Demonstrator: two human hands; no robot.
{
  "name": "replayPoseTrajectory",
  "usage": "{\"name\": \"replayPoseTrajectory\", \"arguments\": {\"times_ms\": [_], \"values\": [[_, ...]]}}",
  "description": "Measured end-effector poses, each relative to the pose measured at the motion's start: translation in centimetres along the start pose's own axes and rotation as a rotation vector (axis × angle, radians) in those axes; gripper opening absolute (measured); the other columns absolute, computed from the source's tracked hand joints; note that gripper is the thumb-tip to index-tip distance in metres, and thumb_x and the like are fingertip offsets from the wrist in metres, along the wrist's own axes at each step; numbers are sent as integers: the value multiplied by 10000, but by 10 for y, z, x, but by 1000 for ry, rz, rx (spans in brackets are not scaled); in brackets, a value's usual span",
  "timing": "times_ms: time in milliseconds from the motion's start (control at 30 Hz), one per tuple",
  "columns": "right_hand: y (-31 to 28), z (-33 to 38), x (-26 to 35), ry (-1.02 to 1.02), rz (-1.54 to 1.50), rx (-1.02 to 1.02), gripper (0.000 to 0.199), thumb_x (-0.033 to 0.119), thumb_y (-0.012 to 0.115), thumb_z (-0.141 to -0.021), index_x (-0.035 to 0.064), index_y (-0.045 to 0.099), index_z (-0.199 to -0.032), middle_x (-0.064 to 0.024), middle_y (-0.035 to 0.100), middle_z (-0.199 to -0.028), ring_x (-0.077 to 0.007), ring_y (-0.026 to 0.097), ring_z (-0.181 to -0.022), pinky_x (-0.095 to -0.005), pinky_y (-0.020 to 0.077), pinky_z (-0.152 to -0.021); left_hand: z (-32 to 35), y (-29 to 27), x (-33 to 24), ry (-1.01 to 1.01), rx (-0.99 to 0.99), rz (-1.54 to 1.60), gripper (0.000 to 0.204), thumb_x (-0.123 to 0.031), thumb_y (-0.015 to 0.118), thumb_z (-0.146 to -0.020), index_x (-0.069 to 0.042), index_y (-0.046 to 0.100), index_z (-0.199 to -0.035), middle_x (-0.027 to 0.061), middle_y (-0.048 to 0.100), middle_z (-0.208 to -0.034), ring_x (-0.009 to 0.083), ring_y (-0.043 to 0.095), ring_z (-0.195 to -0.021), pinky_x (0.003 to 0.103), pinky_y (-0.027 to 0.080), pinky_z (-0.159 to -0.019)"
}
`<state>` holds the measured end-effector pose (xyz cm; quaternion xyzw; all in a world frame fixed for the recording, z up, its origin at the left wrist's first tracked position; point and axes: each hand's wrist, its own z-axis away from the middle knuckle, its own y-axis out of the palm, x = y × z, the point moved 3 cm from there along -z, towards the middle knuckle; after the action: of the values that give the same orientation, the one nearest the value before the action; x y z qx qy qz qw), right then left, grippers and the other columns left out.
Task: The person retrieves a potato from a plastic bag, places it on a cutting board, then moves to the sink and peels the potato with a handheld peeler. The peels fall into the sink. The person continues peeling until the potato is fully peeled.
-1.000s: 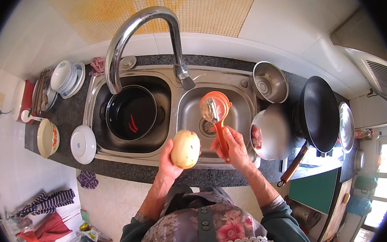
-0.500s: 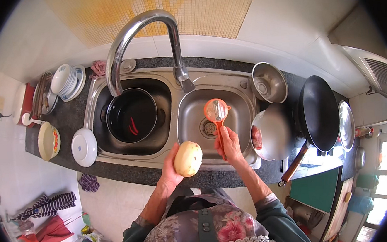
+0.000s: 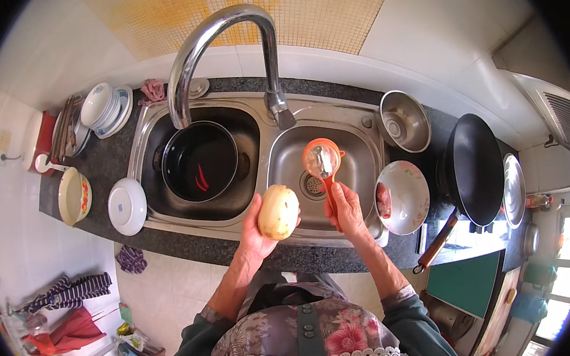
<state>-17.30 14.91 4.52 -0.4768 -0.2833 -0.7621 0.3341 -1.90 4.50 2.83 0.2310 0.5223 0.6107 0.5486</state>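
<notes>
My left hand (image 3: 255,235) is closed round a large peeled potato (image 3: 279,212), pale with brown spots, over the sink's front edge. In my right hand (image 3: 346,211) is an orange peeler (image 3: 322,158), held by its handle, with a broad round head and a shiny metal plate. That head is above the drain of the right basin (image 3: 357,153), apart from the potato. Two red chillies (image 3: 201,178) lie in a black pot (image 3: 180,163) in the left basin.
A chrome faucet (image 3: 219,16) arches over the sink. To the right stand a steel bowl (image 3: 404,122), a patterned bowl (image 3: 407,198) with a piece of meat (image 3: 383,200), and a black wok (image 3: 475,170). Stacked bowls (image 3: 100,105), a white plate (image 3: 127,207) and a cream bowl (image 3: 74,196) are at left.
The view has shifted slightly. The potato is a little higher and turned more upright in my left hand. My right hand still grips the peeler above the right basin.
</notes>
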Motion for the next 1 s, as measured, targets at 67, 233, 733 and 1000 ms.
{"name": "replayPoseTrajectory", "arguments": {"times_ms": [67,233,733,1000], "values": [[3,6,6,15,0,13,405,370,351,-972,39,576,-1026,10,455,-514,-54,348,-361,-200,261,-325,0,3,-1,19,35,-10,658,-575,421,-865,-20,472,-1216,197,549,-1138,287,577,-1004,409,498,-844],[11,18,13,23,-21,38,395,364,327,-977,49,548,-1068,12,463,-552,-40,346,-370,-186,237,-308,4,30,-9,156,121,-131,723,-594,425,-851,-10,409,-1277,218,444,-1280,304,491,-1141,432,449,-921],[19,19,8,-187,169,-69,306,281,379,-977,19,532,-938,26,474,-561,-55,402,-467,-209,346,-446,-2,63,-17,262,241,-250,796,-619,399,-839,6,344,-1329,206,269,-1421,338,256,-1325,475,318,-1028],[14,15,4,-174,401,-154,263,264,406,-962,32,529,-942,-37,499,-549,-150,492,-495,-313,405,-498,-6,60,-13,326,237,-386,756,-494,560,-795,48,385,-1293,185,384,-1353,267,395,-1240,389,356,-1008]]}}
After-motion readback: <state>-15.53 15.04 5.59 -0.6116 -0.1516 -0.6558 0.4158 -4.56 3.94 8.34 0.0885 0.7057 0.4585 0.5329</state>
